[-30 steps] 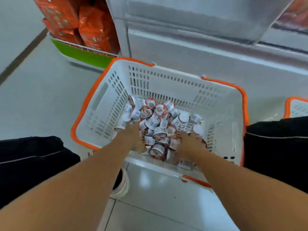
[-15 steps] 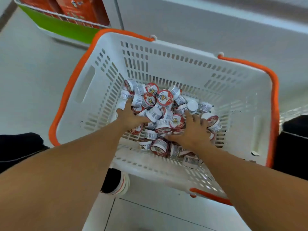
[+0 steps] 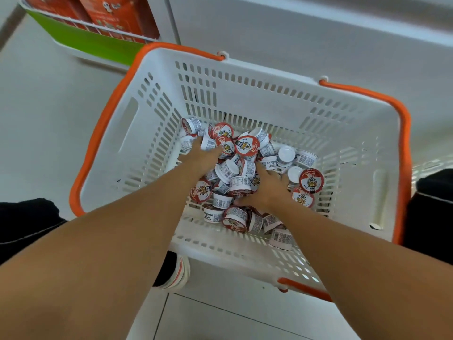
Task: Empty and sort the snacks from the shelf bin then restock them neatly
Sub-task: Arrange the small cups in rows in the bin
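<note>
A white slotted basket with an orange rim stands on the floor in front of me. In its bottom lies a loose pile of several small snack cups with red-and-white lids, tumbled at all angles. My left hand reaches into the far left of the pile, its fingertips buried among the cups. My right hand lies palm down on the middle of the pile with fingers spread, and cups touch it on every side. Neither hand has lifted a cup clear of the pile.
A wire shelf with a green front panel holds orange packets at the back left. A white shelf base runs behind the basket. My black-trousered knees flank it, and a shoe sits under its near edge.
The view has moved closer over the basket. My left hand has pushed farther back and left into the cups, and my right hand has shifted slightly toward the middle of the pile.
</note>
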Available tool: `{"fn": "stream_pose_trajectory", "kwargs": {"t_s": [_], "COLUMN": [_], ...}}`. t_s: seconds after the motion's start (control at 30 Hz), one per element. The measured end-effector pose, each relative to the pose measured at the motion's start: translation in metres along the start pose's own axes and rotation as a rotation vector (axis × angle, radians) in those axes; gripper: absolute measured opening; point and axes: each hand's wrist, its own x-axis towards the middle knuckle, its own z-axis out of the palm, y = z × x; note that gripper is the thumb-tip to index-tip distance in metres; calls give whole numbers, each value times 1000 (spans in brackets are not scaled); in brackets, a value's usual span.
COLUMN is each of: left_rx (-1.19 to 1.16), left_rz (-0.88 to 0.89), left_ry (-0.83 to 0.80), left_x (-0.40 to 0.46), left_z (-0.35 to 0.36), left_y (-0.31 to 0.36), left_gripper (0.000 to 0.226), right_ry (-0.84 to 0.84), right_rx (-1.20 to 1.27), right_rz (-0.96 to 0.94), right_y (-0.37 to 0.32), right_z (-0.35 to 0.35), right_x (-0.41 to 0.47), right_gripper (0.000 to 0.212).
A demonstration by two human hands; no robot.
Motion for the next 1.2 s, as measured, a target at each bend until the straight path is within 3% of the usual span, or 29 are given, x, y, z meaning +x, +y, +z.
{"fn": "stream_pose_trajectory", "kwargs": {"t_s": [0.07, 0.2, 0.23, 0.37, 0.47, 0.6, 0.67, 0.7, 0.8, 0.93, 1.03, 1.1, 1.2], "left_rx": [21, 159, 199, 351, 314, 303, 302, 278, 295, 454, 693, 820, 817], "left_rz": [15, 88, 110, 183, 208, 175, 207, 213, 294, 316, 379, 432, 468], "left_ry": [7, 44, 45, -8, -57, -35, -8, -1, -22, -122, -212, -158, -103], "left_x": [3, -2, -4, -11, -17, -23, -19, -14, -27, -42, -46, -51, -54], "left_z": [-4, -2, 0, 2, -1, 4, 9, 12, 18, 21, 21, 22, 27], "left_y": [7, 6, 3, -4, -2, 10, 8, 5, 2, 0, -6, -6, -4], "left_gripper": [94, 31, 25, 38, 63, 84, 105, 106, 59, 49, 73, 75, 63], "right_ry": [-12, -38, -36, -130, -207, -96, -47, -13, 34, 71, 78, 5, -90], "right_rx": [-9, 19, 22, -33, -125, -16, 55, 98, 240, 493, 650, 610, 458], "right_rz": [11, 67, 61, 9, -37, -61, -22, -1, 80, 197, 289, 311, 301], "right_y": [2, 9, 11, 10, 5, 4, 7, 8, 14, 19, 22, 19, 19], "right_z": [7, 8, 5, -11, -15, -15, -16, -18, -24, -34, -41, -45, -43], "right_x": [5, 3, 3, 0, -2, -5, -7, -7, -7, -10, -12, -11, -11], "right_gripper": [120, 117, 112, 108, 108, 84, 76, 72, 67, 77, 89, 91, 77]}}
